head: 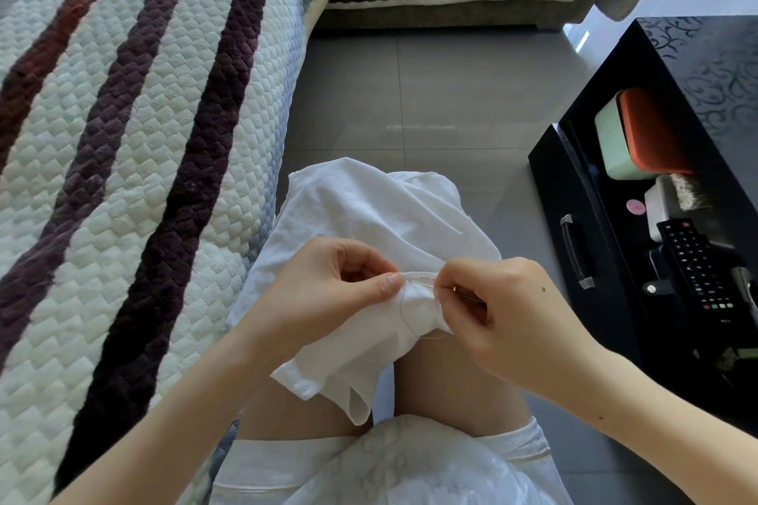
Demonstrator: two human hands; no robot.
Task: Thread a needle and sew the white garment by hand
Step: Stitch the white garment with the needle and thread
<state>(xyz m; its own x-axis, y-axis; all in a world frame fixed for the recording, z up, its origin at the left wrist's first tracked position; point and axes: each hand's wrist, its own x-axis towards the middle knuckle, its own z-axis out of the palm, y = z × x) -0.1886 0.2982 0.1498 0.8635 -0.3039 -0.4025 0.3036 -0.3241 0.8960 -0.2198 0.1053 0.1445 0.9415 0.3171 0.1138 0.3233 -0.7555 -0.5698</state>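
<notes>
While draped over the knees, white garment (369, 225) pinched at the seam by left hand (328, 287); needle (422, 282) gripped by right hand (504, 307), thread (404, 312) looping below.

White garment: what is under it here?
The white garment drapes over the person's bare knees, with grey floor beyond. The knee tops are covered.
</notes>
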